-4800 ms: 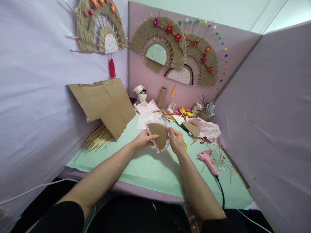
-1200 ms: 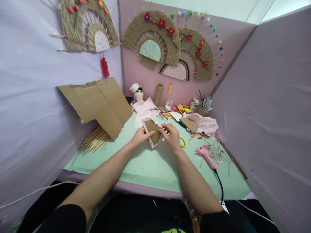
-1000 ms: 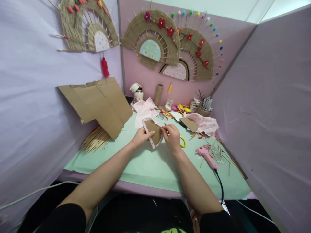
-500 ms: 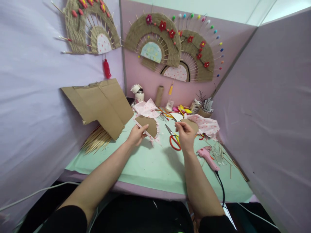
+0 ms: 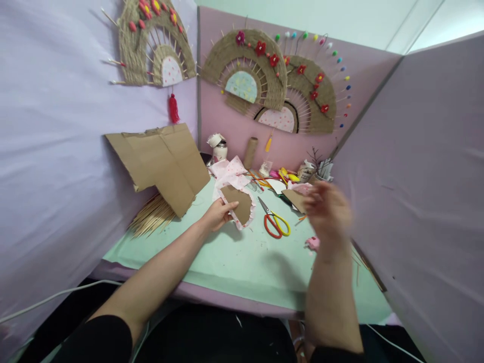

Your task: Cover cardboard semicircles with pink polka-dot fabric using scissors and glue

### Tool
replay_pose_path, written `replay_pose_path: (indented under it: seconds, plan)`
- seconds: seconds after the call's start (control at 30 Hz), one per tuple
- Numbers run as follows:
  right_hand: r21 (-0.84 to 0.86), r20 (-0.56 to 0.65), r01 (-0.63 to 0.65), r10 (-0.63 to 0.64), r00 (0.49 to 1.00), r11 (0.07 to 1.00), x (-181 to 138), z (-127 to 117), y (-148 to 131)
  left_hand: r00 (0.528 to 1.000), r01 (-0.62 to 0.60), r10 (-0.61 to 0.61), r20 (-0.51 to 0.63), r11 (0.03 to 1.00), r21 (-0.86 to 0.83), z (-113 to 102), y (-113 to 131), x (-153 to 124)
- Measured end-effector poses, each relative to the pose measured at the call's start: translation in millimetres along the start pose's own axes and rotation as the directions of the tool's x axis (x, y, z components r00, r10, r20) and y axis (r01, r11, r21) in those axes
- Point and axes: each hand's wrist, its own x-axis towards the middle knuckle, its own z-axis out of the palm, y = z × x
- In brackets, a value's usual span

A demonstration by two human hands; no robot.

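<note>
My left hand (image 5: 219, 214) grips a half-round piece of cardboard (image 5: 239, 202) by its straight edge, thumb on top. Pink dotted fabric (image 5: 254, 207) is folded over the cardboard's rim. My right hand (image 5: 328, 209) is smeared by motion, raised over the right side of the table; its fingers cannot be made out. Between the hands lie scissors (image 5: 273, 224) with one red and one yellow handle. The pink hot glue gun (image 5: 312, 243) is mostly hidden behind my right hand and forearm. Another cardboard piece (image 5: 295, 199) lies just left of my right hand.
A large folded cardboard sheet (image 5: 162, 156) leans at the left over a pile of thin wooden sticks (image 5: 153, 218). At the back stand a jar (image 5: 220, 150), a cardboard tube (image 5: 250, 153) and a pot of twigs (image 5: 321, 169). Decorated fan shapes (image 5: 247, 65) hang on the walls.
My right hand has moved quickly to the right, away from the scissors, and now covers most of the glue gun. My left hand has shifted slightly right with the fabric-edged cardboard.
</note>
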Motion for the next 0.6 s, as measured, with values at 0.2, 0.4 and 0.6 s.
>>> replay_pose_path:
  seconds: [0.2, 0.4, 0.6]
  plan:
    - [0.010, 0.259, -0.379, 0.364, 0.895, 0.925, -31.5, 83.4, 21.3, 0.999, -0.015, 0.012, 0.044, 0.998, 0.056, 1.1, -4.3, 0.7]
    - [-0.077, 0.224, -0.277, 0.287, 0.931, 0.958, -48.9, 90.9, 28.5, 0.999, -0.011, 0.007, 0.048, 0.995, 0.098, -1.1, -9.9, 4.3]
    - [-0.025, 0.289, -0.342, 0.334, 0.897, 0.939, -46.8, 82.8, 33.7, 0.997, 0.006, -0.018, 0.078, 0.989, 0.150, 1.4, -6.2, 0.0]
